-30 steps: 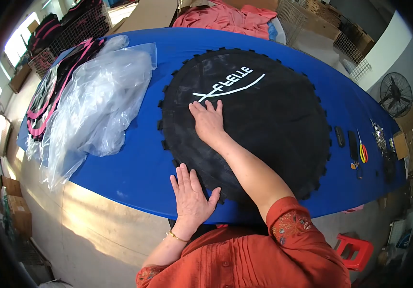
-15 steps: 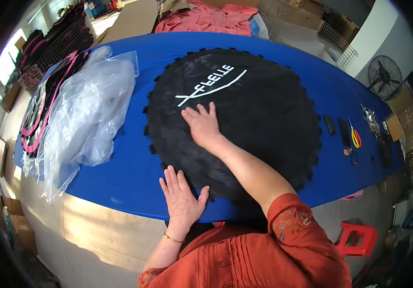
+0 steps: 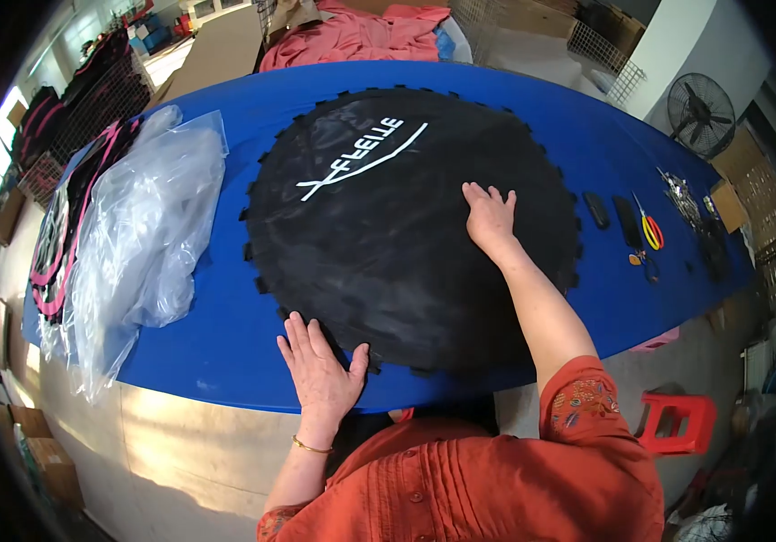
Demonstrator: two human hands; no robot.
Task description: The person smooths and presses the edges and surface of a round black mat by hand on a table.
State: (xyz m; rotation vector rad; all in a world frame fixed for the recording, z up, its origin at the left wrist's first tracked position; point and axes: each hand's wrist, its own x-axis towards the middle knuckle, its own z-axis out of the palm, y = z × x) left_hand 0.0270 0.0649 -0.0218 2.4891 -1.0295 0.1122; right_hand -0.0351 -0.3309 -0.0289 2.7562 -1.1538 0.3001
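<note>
In the head view, one round black mat (image 3: 388, 271) lies flat on one blue table (image 3: 198, 366), its single line of white lettering (image 3: 365, 155) towards the far left. Two hands are on it: the left hand (image 3: 323, 375) at the near-left edge, fingers slightly apart, thumb spread wide; the right hand (image 3: 492, 217) on the right half, fingers slightly parted. Right of the mat lie two dark oblong items (image 3: 596, 210) and one yellow-and-red-handled tool (image 3: 652, 232). Left is clear plastic (image 3: 148, 226), perhaps more than one sheet.
</note>
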